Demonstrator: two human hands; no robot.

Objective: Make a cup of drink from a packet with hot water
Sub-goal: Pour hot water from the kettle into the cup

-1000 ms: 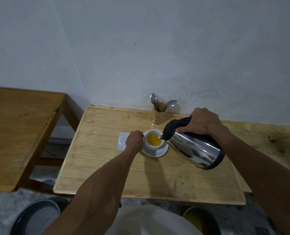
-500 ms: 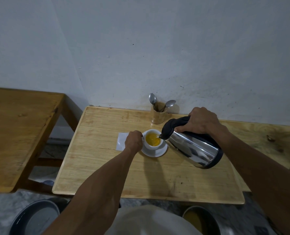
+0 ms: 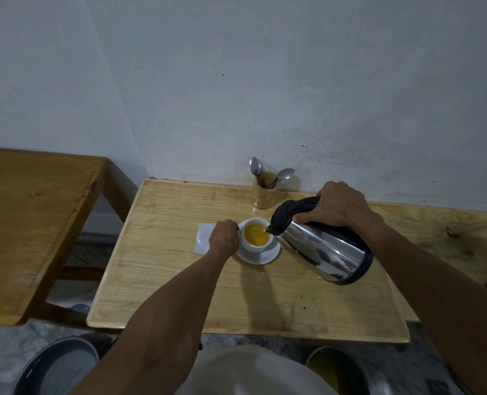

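Note:
A white cup (image 3: 254, 245) with yellow-orange liquid stands on a white saucer (image 3: 260, 257) on the light wooden table (image 3: 179, 280). My left hand (image 3: 223, 238) grips the cup's left side. My right hand (image 3: 340, 206) holds the black handle of a steel kettle (image 3: 322, 249), tilted with its spout over the cup's right rim. A white packet (image 3: 203, 238) lies flat just left of my left hand, partly hidden by it.
A wooden holder (image 3: 265, 193) with two spoons stands at the table's back edge by the wall. A darker wooden table (image 3: 31, 223) is to the left. Two round basins (image 3: 60, 366) sit on the floor below, either side of my body.
The kettle stays tilted over the cup and both hands keep their grip. The liquid in the cup looks slightly higher.

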